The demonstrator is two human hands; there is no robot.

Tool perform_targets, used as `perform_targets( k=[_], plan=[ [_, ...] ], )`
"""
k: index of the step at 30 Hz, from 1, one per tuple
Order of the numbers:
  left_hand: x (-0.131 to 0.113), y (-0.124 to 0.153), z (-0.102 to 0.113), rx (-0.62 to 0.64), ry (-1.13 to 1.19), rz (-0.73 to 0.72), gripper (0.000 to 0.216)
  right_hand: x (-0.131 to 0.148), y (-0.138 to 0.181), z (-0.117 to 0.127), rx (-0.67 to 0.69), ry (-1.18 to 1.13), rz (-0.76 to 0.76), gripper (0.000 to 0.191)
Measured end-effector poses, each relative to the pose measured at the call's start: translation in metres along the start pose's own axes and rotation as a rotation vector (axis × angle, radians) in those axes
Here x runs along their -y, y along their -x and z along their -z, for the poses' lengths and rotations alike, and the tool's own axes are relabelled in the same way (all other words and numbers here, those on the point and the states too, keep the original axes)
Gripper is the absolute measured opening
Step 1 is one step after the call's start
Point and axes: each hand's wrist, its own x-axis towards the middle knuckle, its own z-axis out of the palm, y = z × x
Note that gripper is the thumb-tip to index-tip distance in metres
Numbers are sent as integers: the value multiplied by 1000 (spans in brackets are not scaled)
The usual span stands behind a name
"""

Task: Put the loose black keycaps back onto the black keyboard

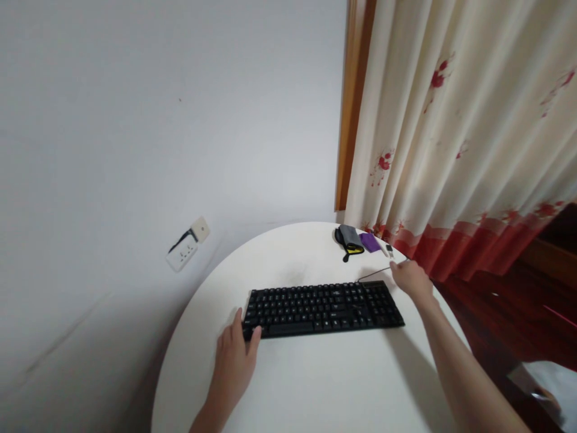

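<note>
A black keyboard (322, 308) lies across the middle of a round white table (315, 385). My left hand (234, 361) rests at the keyboard's near left corner, thumb against its front edge and fingers alongside its left end. My right hand (412, 281) is past the keyboard's far right corner, fingers closed on the thin dark cable (374, 273) that runs from the back of the keyboard.
At the table's far edge lie a grey and yellow pouch (349, 239), a purple cloth (370, 242) and a small white item (389, 250). A flowered curtain (460, 132) hangs right behind. A wall socket (187, 246) sits on the white wall at left. Dark wooden furniture (518, 313) stands right.
</note>
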Motion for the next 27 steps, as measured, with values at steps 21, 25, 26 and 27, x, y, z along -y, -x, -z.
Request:
perform_targets(
  k=[21,25,26,27],
  plan=[
    [-22,23,12,136,-114,-11,64,143,-87,-108,104,34,355,61],
    [-24,24,14,160,-92,21,63,211,-36,-151,172,24,506,64],
    [-25,24,15,164,-88,29,63,230,-17,-162,187,20,532,64],
    [-26,24,16,169,-86,34,63,249,3,-172,201,13,552,65]
  ],
)
